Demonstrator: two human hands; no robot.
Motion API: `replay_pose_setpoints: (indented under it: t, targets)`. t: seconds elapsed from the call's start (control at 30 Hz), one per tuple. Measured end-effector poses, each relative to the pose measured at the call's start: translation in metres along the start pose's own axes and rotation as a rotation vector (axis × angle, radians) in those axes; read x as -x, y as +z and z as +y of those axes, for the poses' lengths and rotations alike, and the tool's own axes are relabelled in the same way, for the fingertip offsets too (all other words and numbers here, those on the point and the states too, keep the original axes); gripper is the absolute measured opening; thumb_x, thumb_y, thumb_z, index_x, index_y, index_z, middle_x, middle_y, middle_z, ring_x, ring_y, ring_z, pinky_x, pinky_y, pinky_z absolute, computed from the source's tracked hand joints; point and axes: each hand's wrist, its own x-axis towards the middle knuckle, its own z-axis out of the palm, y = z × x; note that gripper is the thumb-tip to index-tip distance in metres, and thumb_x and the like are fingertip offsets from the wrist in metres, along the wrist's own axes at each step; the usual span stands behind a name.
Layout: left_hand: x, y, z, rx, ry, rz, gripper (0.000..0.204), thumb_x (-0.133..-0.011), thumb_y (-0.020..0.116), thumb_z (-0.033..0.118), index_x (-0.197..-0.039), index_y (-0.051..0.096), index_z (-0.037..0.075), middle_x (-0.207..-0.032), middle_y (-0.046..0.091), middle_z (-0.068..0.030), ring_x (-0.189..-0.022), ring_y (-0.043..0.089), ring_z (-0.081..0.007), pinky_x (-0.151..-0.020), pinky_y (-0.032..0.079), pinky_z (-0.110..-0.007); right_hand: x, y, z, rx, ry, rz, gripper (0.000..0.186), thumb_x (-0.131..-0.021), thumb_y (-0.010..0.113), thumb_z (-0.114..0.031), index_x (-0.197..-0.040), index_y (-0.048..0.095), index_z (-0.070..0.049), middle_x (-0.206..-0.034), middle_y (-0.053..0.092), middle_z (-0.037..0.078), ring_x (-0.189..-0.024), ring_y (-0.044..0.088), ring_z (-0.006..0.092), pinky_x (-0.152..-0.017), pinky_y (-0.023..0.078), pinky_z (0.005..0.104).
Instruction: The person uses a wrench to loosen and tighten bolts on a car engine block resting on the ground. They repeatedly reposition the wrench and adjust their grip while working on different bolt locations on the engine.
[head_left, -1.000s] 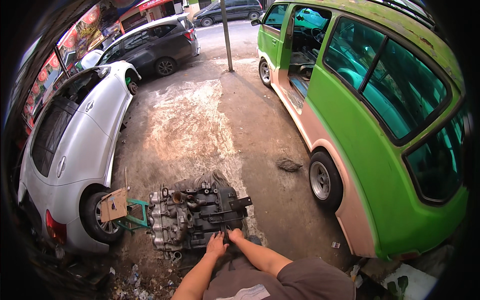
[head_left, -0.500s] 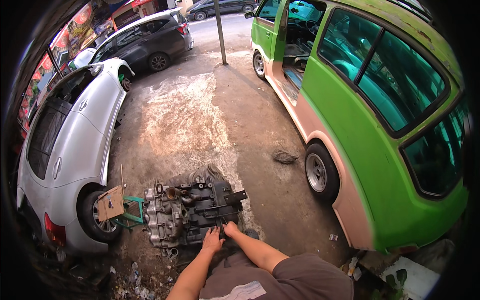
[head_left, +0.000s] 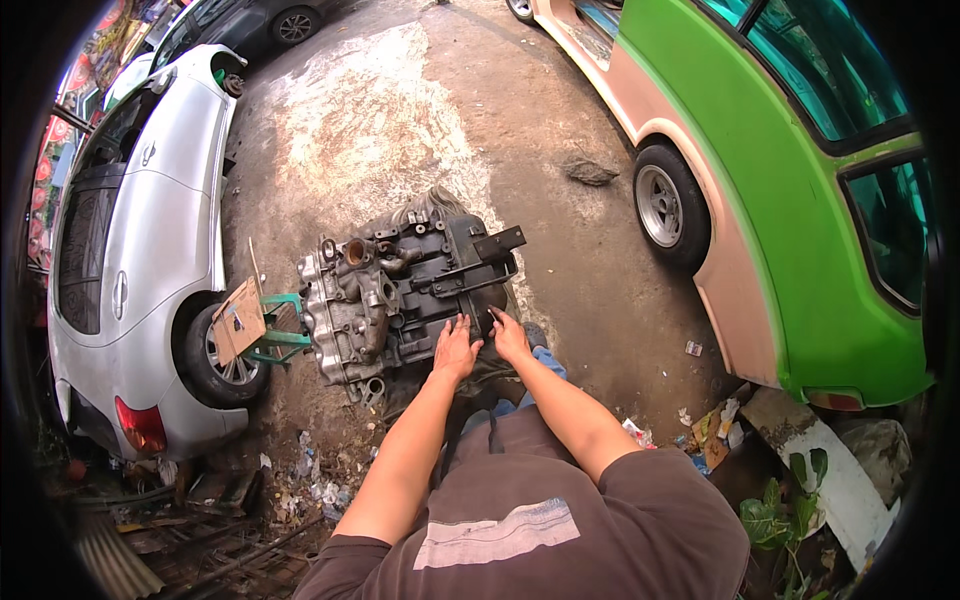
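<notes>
ground [head_left: 400, 110]: bare concrete, stained, with a large pale patch across the middle. resting directly on it: a greasy engine block [head_left: 405, 290], dark at the near end, lighter metal at the left. a green stand [head_left: 275, 335] with a cardboard piece [head_left: 237, 322] sits just beside its left end. a dark rag-like lump [head_left: 590, 173] lies apart, near the green van's wheel [head_left: 668, 205]. a white car [head_left: 140, 240] stands at left. litter [head_left: 310, 480] gathers along the lower edge.
</notes>
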Motion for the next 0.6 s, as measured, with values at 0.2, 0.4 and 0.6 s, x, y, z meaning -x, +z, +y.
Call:
replay_pose_setpoints:
  t: [0.2, 0.4, 0.6]
  targets:
    - [0.001, -0.004, 0.003, -0.009, -0.017, -0.018, 0.072, -0.095, 0.061, 0.033, -0.153, 0.030, 0.002, -0.159, 0.031, -0.0156, -0.147, 0.026, -0.0380, -0.121, 0.025, -0.041, 0.011, 0.009, 0.007, -0.097, 0.033, -0.043, 0.040, -0.098, 0.051, -0.010, -0.137, 0.056, -0.017, -0.087, 0.071, 0.011, -0.084, 0.068, 0.0244, -0.083, 0.050, 0.0381]
    - [-0.002, -0.004, 0.011, 0.004, -0.075, -0.023, 0.072, -0.095, 0.061, 0.030, -0.153, 0.030, 0.003, -0.159, 0.031, -0.0149, -0.147, 0.025, -0.0376, -0.121, 0.025, -0.041, -0.001, 0.007, -0.006, -0.181, 0.068, -0.010, 0.036, -0.099, 0.049, -0.012, -0.134, 0.057, -0.011, -0.086, 0.071, 0.013, -0.083, 0.070, 0.0244, -0.083, 0.051, 0.0384]
    - [-0.002, 0.000, 0.014, 0.017, -0.131, -0.015, 0.070, -0.095, 0.061, 0.029, -0.154, 0.030, 0.007, -0.160, 0.028, -0.0118, -0.148, 0.023, -0.0351, -0.121, 0.024, -0.042, -0.015, 0.017, 0.001, -0.299, 0.086, -0.120, 0.031, -0.098, 0.052, -0.013, -0.125, 0.066, -0.004, -0.094, 0.073, 0.014, -0.083, 0.070, 0.0210, -0.078, 0.052, 0.0356]
